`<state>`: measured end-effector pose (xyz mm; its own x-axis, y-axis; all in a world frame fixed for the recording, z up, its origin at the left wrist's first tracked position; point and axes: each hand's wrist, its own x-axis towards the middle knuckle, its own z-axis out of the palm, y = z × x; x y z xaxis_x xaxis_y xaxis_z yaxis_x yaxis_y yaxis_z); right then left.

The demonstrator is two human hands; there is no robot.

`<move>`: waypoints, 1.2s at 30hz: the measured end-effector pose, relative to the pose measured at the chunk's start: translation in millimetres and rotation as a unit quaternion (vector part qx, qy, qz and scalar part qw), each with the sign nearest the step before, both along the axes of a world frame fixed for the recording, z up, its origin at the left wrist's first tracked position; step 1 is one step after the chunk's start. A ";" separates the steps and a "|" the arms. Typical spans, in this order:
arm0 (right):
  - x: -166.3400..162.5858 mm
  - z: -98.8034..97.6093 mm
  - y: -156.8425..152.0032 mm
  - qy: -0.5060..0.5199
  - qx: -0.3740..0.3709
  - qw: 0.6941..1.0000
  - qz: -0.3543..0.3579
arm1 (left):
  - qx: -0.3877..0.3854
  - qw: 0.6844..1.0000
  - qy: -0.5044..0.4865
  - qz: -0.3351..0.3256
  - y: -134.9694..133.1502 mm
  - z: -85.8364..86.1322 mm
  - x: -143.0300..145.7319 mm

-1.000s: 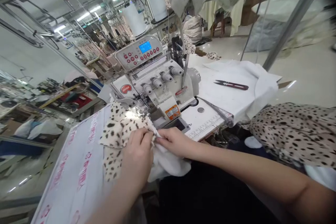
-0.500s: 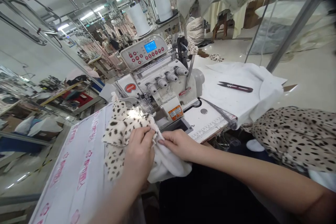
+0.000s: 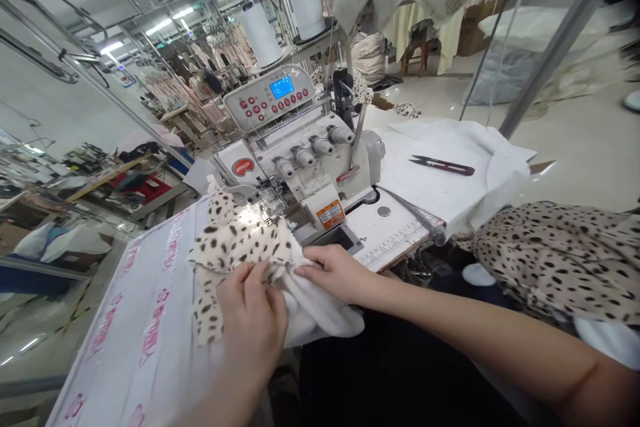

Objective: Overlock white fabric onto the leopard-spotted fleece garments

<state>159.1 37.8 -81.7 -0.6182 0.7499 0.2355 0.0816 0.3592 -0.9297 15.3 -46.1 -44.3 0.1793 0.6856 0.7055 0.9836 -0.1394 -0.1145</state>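
Observation:
A leopard-print fabric piece (image 3: 235, 243) with a white lining (image 3: 320, 313) lies at the presser foot of a white overlock sewing machine (image 3: 305, 160). My left hand (image 3: 253, 323) rests on the fabric's near edge, fingers curled onto the cloth. My right hand (image 3: 333, 270) pinches the seam edge just right of the print, in front of the machine's base. The far end of the fabric sits under the lit needle area.
Thread snips (image 3: 443, 164) lie on a white cloth (image 3: 480, 187) to the right of the machine. A pile of leopard-print fabric (image 3: 555, 257) sits at the right. Thread cones (image 3: 305, 3) stand behind the machine. The white table (image 3: 150, 320) carries pink print.
My left hand has slid back toward me along the fabric. The print piece has spread a little more over the table. My right hand has stayed at the seam edge.

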 end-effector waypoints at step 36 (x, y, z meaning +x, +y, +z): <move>-5.6 -5.3 -9.0 0.021 -0.010 1.000 0.002 | -0.068 0.995 0.039 -0.061 21.1 14.2 5.9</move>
